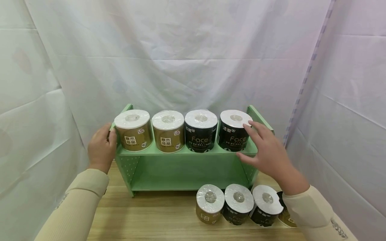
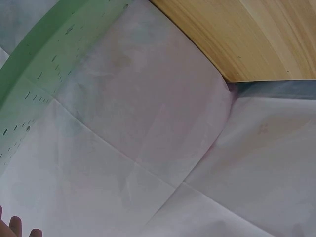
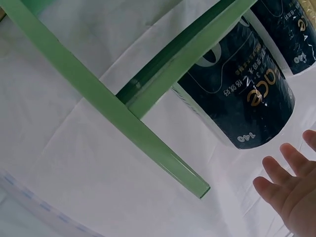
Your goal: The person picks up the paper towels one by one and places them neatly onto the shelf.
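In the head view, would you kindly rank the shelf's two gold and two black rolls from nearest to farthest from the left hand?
1. Left gold roll, left end, beside the left hand.
2. Right gold roll, left of centre.
3. Left black roll, right of centre.
4. Right black roll, right end.

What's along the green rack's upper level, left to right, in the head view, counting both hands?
Left hand, first gold-wrapped roll, second gold-wrapped roll, first black-wrapped roll, second black-wrapped roll, right hand.

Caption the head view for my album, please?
Left hand and right hand flank four wrapped rolls on a green shelf.
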Motion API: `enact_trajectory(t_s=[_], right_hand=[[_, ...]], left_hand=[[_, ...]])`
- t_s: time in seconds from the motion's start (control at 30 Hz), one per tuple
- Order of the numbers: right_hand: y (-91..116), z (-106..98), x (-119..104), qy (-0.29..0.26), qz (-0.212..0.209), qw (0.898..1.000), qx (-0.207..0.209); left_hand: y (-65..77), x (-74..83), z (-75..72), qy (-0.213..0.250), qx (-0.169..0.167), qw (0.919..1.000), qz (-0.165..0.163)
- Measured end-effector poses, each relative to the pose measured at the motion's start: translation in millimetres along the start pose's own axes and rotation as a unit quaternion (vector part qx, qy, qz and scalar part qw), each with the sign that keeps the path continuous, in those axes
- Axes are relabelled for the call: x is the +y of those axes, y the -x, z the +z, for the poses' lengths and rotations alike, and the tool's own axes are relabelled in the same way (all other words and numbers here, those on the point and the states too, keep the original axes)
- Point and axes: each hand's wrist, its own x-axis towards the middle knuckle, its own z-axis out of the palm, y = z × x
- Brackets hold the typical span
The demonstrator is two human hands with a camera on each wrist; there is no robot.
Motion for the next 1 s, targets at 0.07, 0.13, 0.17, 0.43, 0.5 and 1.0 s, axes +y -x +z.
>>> enact_trajectory(t_s=[0.07,0.13,0.17,0.43,0.5,1.0], right_hand=[[3.6,1.4,-1.5,0.006,-0.002,1.0,0.004],[6.8,2.7,-2.8,0.008,-0.002,1.0,0.007],[8.5,3.0,-3.4,0.008,-0.002,1.0,0.008],[22.9,2.3,-6.2,0.003,0.009,1.0,-0.003],[26.3,2.2,-7.0,0.002,0.015,1.0,-0.008],[43.8,11.3,-11.4,-0.006,0.041,0.998,-0.048]], left_hand=[[-0.2,-0.4,0.5,0.001,0.001,1.0,0.001],[-0.2,-0.2,0.5,0.002,0.003,1.0,0.003],[-0.2,-0.1,0.6,0.002,0.003,1.0,0.005],[0.5,0.0,0.5,0.0,0.007,1.0,0.002],[0.7,-0.4,0.6,0.0,0.007,1.0,0.003],[-0.1,-1.0,0.7,0.004,0.007,0.9999,0.009]])
